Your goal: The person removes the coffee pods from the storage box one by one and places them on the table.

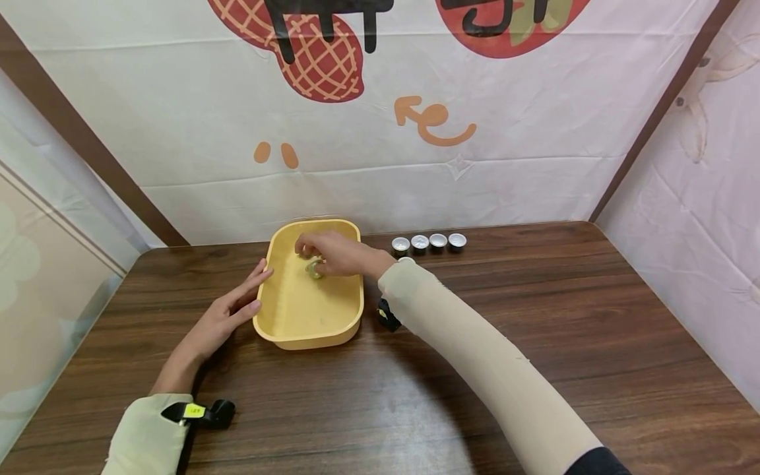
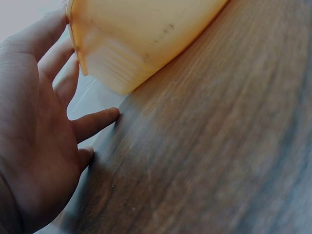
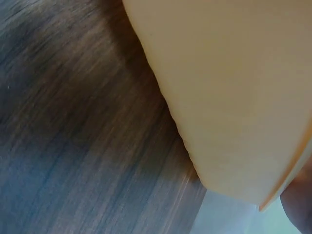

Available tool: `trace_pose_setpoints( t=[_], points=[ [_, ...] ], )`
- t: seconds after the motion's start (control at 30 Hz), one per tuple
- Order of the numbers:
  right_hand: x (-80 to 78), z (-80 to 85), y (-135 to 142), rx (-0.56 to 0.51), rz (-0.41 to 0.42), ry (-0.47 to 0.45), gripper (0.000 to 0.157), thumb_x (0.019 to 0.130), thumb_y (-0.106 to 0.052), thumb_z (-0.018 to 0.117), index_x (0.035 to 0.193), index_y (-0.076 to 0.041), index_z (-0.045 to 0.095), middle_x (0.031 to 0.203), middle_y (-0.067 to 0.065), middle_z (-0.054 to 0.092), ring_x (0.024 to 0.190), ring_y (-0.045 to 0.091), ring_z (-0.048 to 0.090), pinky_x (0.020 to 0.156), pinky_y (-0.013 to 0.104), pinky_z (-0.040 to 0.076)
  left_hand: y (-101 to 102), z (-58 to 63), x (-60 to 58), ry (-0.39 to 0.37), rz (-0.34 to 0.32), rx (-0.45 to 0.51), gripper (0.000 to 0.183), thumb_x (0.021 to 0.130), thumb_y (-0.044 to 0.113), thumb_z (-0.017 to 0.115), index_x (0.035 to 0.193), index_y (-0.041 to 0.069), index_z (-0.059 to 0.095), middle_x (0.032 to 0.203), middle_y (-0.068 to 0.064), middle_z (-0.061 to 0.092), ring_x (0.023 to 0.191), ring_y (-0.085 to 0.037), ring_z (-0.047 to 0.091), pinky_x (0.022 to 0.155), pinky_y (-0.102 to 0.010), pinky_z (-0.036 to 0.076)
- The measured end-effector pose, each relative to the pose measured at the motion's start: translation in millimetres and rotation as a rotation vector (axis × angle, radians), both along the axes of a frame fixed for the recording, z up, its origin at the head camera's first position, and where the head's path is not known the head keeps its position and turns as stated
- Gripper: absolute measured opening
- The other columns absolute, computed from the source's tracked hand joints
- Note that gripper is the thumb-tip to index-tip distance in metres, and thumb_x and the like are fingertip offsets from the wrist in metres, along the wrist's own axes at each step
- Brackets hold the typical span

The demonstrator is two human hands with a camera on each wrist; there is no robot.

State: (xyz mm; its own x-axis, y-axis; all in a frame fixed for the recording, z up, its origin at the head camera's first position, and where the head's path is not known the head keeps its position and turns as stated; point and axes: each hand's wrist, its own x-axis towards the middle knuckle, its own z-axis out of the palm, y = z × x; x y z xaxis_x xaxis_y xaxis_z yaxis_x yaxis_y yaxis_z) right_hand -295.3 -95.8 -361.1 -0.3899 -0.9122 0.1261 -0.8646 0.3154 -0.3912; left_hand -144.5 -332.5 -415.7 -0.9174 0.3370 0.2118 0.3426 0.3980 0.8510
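A yellow plastic bin stands on the table near its back edge. My left hand rests against the bin's left side, fingers spread and fingertips touching the rim. In the left wrist view, the fingers of that hand meet the edge of the bin. Inside the bin, my right hand reaches down with bent fingers. A small greenish, shiny piece is at its thumb; whether the fingers pinch it cannot be told. The right wrist view mostly shows the bin's outer wall.
Several small dark cups with silvery-white lids stand in a row right of the bin, along the table's back edge. Another lid is partly hidden behind the right forearm. A printed cloth hangs behind the wooden table.
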Motion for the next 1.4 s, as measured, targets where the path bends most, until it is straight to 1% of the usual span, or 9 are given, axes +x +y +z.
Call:
trace_pose_setpoints(
  t=[0.17,0.33,0.47,0.7,0.77,0.93,1.1,1.23,1.4],
  points=[
    [1.2,0.6,0.0,0.046,-0.091,0.075,0.037,0.086,-0.019,0.073,0.117,-0.005,0.058,0.107,0.01,0.061,0.09,0.014,0.055,0.08,0.023,0.042,-2.0,-1.3,-0.6,-0.004,0.001,-0.005,0.054,0.101,0.004,0.046,0.151,0.018,0.031,0.16,0.003,0.009,0.139,-0.002,0.02,0.097,-0.01,0.029],
    [4.5,1.7,-1.0,0.099,-0.148,0.07,0.04,0.086,-0.025,0.074,0.118,-0.007,0.057,0.101,0.006,0.064,0.086,0.012,0.057,0.076,0.023,0.044,-2.8,-1.9,-0.8,-0.019,0.008,-0.003,0.054,0.101,0.006,0.046,0.151,0.019,0.031,0.16,0.006,0.009,0.14,-0.003,0.02,0.098,-0.011,0.028],
    [6.8,1.5,-3.6,0.126,-0.167,0.085,0.038,0.087,-0.026,0.072,0.118,-0.008,0.058,0.102,0.004,0.064,0.087,0.011,0.058,0.076,0.023,0.044,-2.2,-1.9,-0.4,-0.022,0.011,-0.007,0.054,0.101,0.007,0.046,0.151,0.021,0.031,0.16,0.007,0.009,0.139,-0.002,0.023,0.098,-0.011,0.03],
    [7.6,-0.6,-8.2,0.134,-0.136,0.095,0.029,0.09,-0.017,0.069,0.117,-0.009,0.061,0.112,0.001,0.064,0.097,0.01,0.059,0.082,0.022,0.043,-1.6,-1.2,-0.3,-0.024,0.022,-0.02,0.054,0.101,0.008,0.047,0.151,0.023,0.031,0.159,0.009,0.009,0.138,-0.002,0.023,0.097,-0.01,0.029],
    [7.2,-0.7,-9.1,0.141,-0.12,0.099,0.028,0.09,-0.015,0.067,0.117,-0.01,0.061,0.111,0.0,0.064,0.099,0.009,0.058,0.083,0.022,0.043,-1.3,-0.6,-0.5,-0.021,0.024,-0.021,0.054,0.101,0.008,0.047,0.151,0.022,0.032,0.159,0.008,0.01,0.139,-0.002,0.022,0.097,-0.01,0.028],
    [5.3,-1.9,-9.8,0.139,-0.052,0.087,0.027,0.089,-0.011,0.066,0.116,-0.011,0.063,0.106,-0.001,0.063,0.094,0.01,0.057,0.081,0.021,0.043,-2.2,-1.3,-1.7,-0.016,0.03,-0.036,0.054,0.101,0.007,0.047,0.151,0.021,0.032,0.159,0.007,0.01,0.14,-0.004,0.019,0.097,-0.009,0.027],
    [4.2,-3.4,-11.7,0.159,0.009,0.048,0.031,0.087,-0.01,0.071,0.117,-0.01,0.064,0.107,-0.001,0.063,0.096,0.01,0.057,0.082,0.02,0.042,-3.8,-2.6,-2.2,-0.014,0.034,-0.036,0.054,0.101,0.008,0.046,0.151,0.021,0.031,0.159,0.007,0.011,0.142,-0.006,0.015,0.098,-0.009,0.025],
    [6.3,-2.2,-13.3,0.206,0.014,0.011,0.035,0.084,-0.012,0.074,0.118,-0.011,0.064,0.109,-0.002,0.063,0.097,0.01,0.056,0.084,0.021,0.041,-3.0,-1.6,-1.5,-0.02,0.031,-0.034,0.054,0.101,0.008,0.047,0.152,0.021,0.031,0.159,0.008,0.011,0.143,-0.008,0.013,0.098,-0.009,0.024],
    [9.3,-1.0,-12.5,0.246,-0.013,-0.005,0.032,0.085,-0.018,0.074,0.115,-0.014,0.064,0.107,-0.005,0.061,0.095,0.009,0.054,0.083,0.022,0.041,-1.1,0.2,-1.1,-0.018,0.026,-0.034,0.055,0.101,0.007,0.047,0.152,0.021,0.031,0.159,0.006,0.011,0.143,-0.011,0.013,0.098,-0.01,0.025]
  ],
)
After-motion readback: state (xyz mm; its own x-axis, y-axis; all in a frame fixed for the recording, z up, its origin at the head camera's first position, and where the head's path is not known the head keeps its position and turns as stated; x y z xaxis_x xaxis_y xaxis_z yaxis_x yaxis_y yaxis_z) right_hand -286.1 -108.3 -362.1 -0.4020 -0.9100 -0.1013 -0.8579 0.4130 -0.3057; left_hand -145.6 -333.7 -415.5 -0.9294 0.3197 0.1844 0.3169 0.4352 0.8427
